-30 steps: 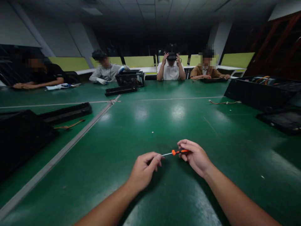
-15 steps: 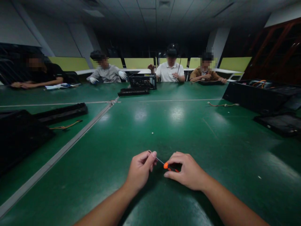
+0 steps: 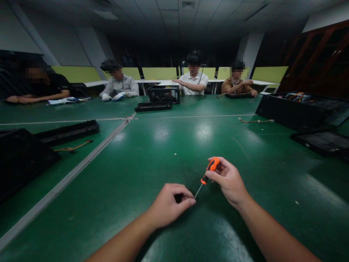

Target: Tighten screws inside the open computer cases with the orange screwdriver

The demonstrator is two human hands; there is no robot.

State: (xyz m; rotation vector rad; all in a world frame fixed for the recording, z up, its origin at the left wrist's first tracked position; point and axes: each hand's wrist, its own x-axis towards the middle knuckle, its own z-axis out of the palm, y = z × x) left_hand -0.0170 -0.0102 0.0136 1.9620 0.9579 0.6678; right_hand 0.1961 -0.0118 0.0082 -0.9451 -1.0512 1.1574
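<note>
My right hand [image 3: 229, 182] grips a small screwdriver [image 3: 208, 170] by its orange and black handle, low over the green table [image 3: 169, 153]. Its thin metal shaft slants down and left, and the tip meets the fingertips of my left hand [image 3: 169, 205]. My left hand is curled, thumb and fingers pinched together at the tip; whether something tiny sits between them is hidden. Both forearms reach in from the bottom edge.
Black trays lie at the left [image 3: 24, 156], [image 3: 68, 131] and right [image 3: 297, 109], [image 3: 321, 142], with loose orange wires [image 3: 72, 147] beside them. A metal seam strip [image 3: 71, 178] crosses the table diagonally. Several people sit along the far side behind a black crate [image 3: 163, 94].
My right hand lifted and tilted the screwdriver so the handle points up and away. My left hand dropped lower and stayed at the tip. The person opposite lowered both arms.
</note>
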